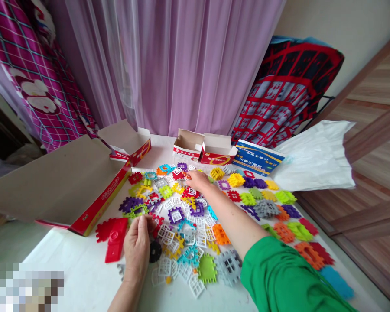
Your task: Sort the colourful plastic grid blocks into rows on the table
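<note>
Colourful plastic building pieces (176, 215) lie in a loose, overlapping heap across the middle of the white table (68, 260), with white window-shaped pieces (201, 238) mixed in among purple, red, yellow, blue and green ones. The right hand (197, 180), at the end of an arm in a green sleeve (276, 271), reaches over to the far part of the heap, fingers bent down at small red and white pieces; whether they grip one is too small to tell. The left hand (138, 240) is at the near left side of the heap, fingers curled and thumb close to them, next to a lime-green frame piece (138, 210); I cannot tell if it has hold of anything. Just left of it lies a flat red piece (116, 240), and a round black piece (155, 251) lies to its right. On the right of the table, pieces sit sorted in small stacks, among them a grey stack (267, 209). Behind the heap stand open red cartons (217, 155) and a blue box (258, 157), beside a white bag (315, 160). A large open box (68, 186) is at the left, and a purple curtain (185, 65) hangs behind.
</note>
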`<state>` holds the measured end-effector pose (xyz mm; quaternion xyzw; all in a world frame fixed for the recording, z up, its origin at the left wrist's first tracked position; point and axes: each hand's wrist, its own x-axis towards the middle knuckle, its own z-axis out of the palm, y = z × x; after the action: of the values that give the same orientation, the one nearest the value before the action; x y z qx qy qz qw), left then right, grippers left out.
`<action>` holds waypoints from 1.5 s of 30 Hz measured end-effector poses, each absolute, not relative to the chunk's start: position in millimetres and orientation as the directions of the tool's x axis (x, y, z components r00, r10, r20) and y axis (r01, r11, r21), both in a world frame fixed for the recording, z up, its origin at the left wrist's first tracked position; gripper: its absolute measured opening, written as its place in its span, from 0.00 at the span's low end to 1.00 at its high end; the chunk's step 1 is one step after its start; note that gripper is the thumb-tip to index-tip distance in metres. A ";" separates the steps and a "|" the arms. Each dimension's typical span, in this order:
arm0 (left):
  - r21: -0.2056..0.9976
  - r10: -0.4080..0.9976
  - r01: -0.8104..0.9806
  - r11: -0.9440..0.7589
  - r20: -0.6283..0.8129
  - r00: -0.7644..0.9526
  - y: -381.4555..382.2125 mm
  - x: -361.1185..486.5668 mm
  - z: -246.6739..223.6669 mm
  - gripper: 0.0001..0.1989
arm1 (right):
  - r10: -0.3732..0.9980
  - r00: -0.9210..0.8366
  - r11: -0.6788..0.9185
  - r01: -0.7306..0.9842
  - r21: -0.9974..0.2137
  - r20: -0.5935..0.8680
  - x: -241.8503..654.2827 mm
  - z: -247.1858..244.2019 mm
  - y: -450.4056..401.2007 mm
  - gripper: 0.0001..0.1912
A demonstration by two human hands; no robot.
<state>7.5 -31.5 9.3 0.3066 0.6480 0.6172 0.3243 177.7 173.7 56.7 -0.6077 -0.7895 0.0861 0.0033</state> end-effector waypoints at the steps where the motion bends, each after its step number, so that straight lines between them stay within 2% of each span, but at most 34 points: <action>1: 0.999 0.797 -0.002 0.049 -0.040 -0.602 -31.6 7.5 9.2 0.29 | 0.964 -0.251 0.235 0.960 -0.152 -0.093 177.4 55.9 173.6 0.15; 7: 0.999 0.803 0.013 0.034 -0.020 -0.596 -31.4 7.8 10.2 0.28 | 0.978 -0.202 0.181 0.949 -0.258 -0.056 194.4 59.7 172.2 0.15; 10: 0.999 0.808 0.016 0.029 -0.015 -0.589 -30.6 8.1 12.7 0.28 | 0.980 -0.186 0.154 0.925 -0.346 -0.063 210.0 66.5 162.9 0.16; 13: 0.995 0.804 0.093 0.037 0.026 -0.594 -31.5 7.9 14.0 0.27 | 0.982 -0.184 0.139 0.878 -0.458 -0.054 227.0 73.1 139.6 0.15; 15: 0.979 0.801 0.197 0.054 0.075 -0.594 -33.8 7.1 13.3 0.26 | 0.984 -0.173 0.117 0.779 -0.616 -0.033 237.4 75.7 115.7 0.17; 17: 0.943 0.803 0.328 0.059 0.150 -0.577 -36.2 5.7 12.8 0.23 | 0.986 -0.165 0.098 0.609 -0.787 -0.005 245.6 76.3 87.6 0.18; 20: 0.864 0.805 0.504 0.018 0.286 -0.520 -36.3 5.0 18.0 0.21 | 0.985 -0.164 0.117 0.410 -0.905 0.053 252.8 74.0 44.8 0.15; 23: 0.830 0.862 0.556 -0.031 0.304 -0.406 -32.1 12.9 36.0 0.21 | 0.981 -0.149 0.169 0.344 -0.924 0.124 258.0 71.3 9.9 0.14; 25: 0.872 0.937 0.490 -0.008 0.178 -0.301 -30.7 26.2 52.8 0.23 | 0.978 -0.130 0.195 0.320 -0.927 0.161 262.3 70.0 -8.1 0.13; 28: 0.933 0.993 0.341 0.113 -0.095 -0.071 -37.4 55.4 73.3 0.30 | 0.980 -0.081 0.195 0.243 -0.950 0.181 269.7 67.3 -30.9 0.12; 31: 0.946 0.977 0.276 0.173 -0.200 0.074 -53.2 83.7 78.4 0.33 | 0.977 -0.077 0.208 0.180 -0.962 0.197 275.3 62.1 -51.5 0.11; 38: 0.954 0.967 0.207 0.219 -0.240 0.082 -72.5 107.6 69.3 0.30 | 0.964 -0.092 0.265 0.252 -0.931 0.250 288.1 57.8 -74.6 0.13; 42: 0.960 0.970 0.153 0.236 -0.242 0.024 -69.9 111.7 73.4 0.30 | 0.921 -0.162 0.388 0.422 -0.819 0.353 297.6 60.0 -76.9 0.28; 45: 0.958 0.969 0.152 0.244 -0.248 0.005 -69.4 121.0 76.8 0.31 | 0.902 -0.145 0.421 0.496 -0.759 0.406 300.9 56.8 -79.2 0.29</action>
<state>121.0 -69.4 76.8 0.4762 0.5885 0.3886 0.5253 300.9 -79.2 56.8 -0.4856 -0.7201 0.2318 0.4381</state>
